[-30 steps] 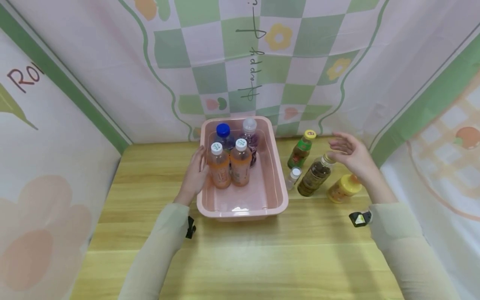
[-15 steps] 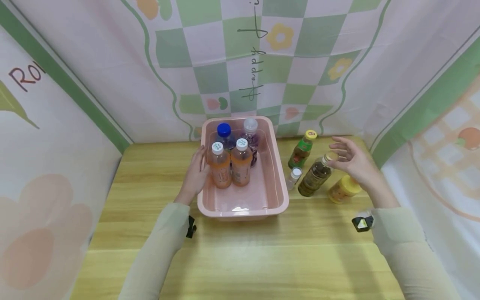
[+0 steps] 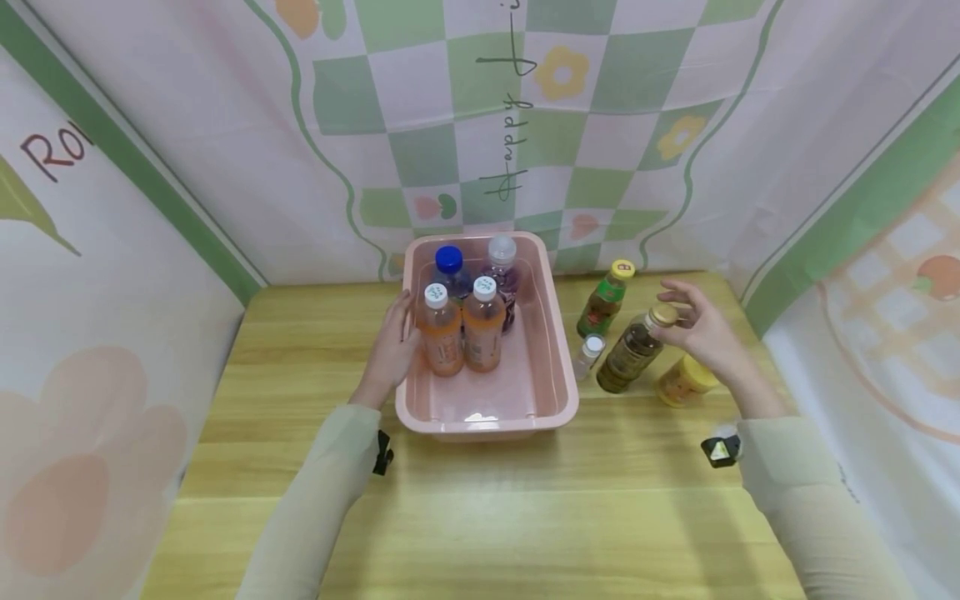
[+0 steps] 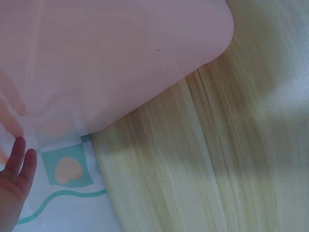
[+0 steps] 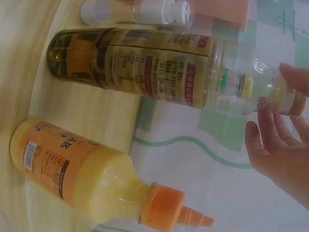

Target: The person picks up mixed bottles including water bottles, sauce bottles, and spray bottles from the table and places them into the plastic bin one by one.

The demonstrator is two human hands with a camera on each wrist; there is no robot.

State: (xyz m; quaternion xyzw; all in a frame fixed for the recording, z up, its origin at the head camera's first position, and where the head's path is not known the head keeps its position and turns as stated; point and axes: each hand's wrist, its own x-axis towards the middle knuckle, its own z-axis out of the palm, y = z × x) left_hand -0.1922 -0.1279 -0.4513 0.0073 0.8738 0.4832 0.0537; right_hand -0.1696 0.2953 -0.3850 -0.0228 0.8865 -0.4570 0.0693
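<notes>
My right hand (image 3: 708,337) is at the neck of a tall bottle of brown liquid (image 3: 628,357) with a gold cap. In the right wrist view, the thumb lies on one side of the bottle's neck and the fingers curl in from the other. The bottle stands upright on the table. My left hand (image 3: 390,350) rests against the left side of a pink tub (image 3: 564,367), its fingers fairly straight. Inside the tub stand two orange-labelled bottles (image 3: 444,346), a blue-capped bottle (image 3: 450,262) and a purple bottle with a clear cap (image 3: 504,271).
A yellow squeeze bottle (image 5: 82,169) with an orange nozzle stands beside the brown bottle. Close to the tub are a small clear bottle with a white cap (image 3: 588,357) and a green-labelled bottle with a yellow cap (image 3: 604,302). A printed cloth (image 3: 480,150) hangs behind the table.
My right hand has lowered a little, and its fingers and thumb have come in around the brown bottle's capped neck. The left hand and the tub have stayed put.
</notes>
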